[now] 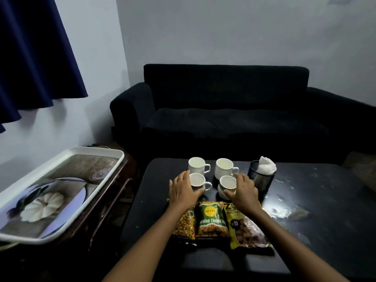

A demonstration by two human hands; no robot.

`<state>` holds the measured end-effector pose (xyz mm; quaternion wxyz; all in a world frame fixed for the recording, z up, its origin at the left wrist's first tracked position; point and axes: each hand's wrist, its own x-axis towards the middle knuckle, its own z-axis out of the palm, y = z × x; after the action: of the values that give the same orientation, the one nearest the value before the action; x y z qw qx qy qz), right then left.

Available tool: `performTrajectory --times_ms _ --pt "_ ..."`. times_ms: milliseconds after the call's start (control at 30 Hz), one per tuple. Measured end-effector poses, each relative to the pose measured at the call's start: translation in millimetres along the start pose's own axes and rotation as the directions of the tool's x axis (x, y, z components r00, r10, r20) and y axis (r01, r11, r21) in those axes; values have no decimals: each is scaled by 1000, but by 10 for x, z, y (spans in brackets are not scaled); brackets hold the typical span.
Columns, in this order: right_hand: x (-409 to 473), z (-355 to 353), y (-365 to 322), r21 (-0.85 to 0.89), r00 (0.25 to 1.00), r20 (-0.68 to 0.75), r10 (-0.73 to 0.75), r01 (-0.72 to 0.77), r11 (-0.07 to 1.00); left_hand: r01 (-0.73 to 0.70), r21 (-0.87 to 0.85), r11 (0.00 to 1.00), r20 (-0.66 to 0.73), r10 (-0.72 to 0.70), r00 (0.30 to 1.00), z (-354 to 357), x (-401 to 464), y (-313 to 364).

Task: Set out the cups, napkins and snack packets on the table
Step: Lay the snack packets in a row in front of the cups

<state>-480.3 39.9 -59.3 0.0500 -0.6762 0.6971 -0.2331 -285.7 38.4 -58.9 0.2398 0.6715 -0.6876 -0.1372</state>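
Observation:
Several white cups stand on the dark table. The two far ones are a left cup and a right cup. My left hand grips the near left cup. My right hand grips the near right cup. Behind my right hand a black mesh holder holds white napkins. Three snack packets lie side by side under my forearms: an orange one, a green one and a yellow one.
A white tray with a printed picture rests on a dark wooden side table at the left. A black sofa stands behind the table. A dark blue curtain hangs at the upper left.

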Motion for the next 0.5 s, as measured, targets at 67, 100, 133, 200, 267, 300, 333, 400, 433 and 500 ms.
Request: performTrajectory --times_ms 67,100,133,200,267,300,333,400,433,500 --pt "126 28 49 5 999 46 2 -2 1000 37 -23 999 41 -36 998 18 130 27" --pt "179 48 70 18 997 75 8 -10 1000 56 -36 998 67 -54 996 34 185 36" --pt "225 70 86 44 994 108 19 -24 999 72 -49 996 95 -67 993 54 232 39" --pt "285 109 104 117 986 162 33 -53 992 88 -66 994 129 -79 989 89 283 29" --pt "318 158 120 120 984 179 27 -49 992 83 -81 993 117 -73 990 118 308 -14" --pt "326 179 128 96 984 179 22 -40 995 79 -94 992 103 -70 992 124 313 -41" --pt "332 193 137 80 984 177 20 -34 996 75 -108 991 92 -65 994 127 320 -66" --pt "345 204 154 85 984 179 18 -34 996 63 -123 990 87 -52 995 119 337 -99" --pt "357 205 160 93 983 182 18 -35 995 56 -122 991 89 -46 995 112 350 -110" --pt "378 197 166 102 981 191 17 -37 994 47 -112 993 95 -36 995 98 375 -126"
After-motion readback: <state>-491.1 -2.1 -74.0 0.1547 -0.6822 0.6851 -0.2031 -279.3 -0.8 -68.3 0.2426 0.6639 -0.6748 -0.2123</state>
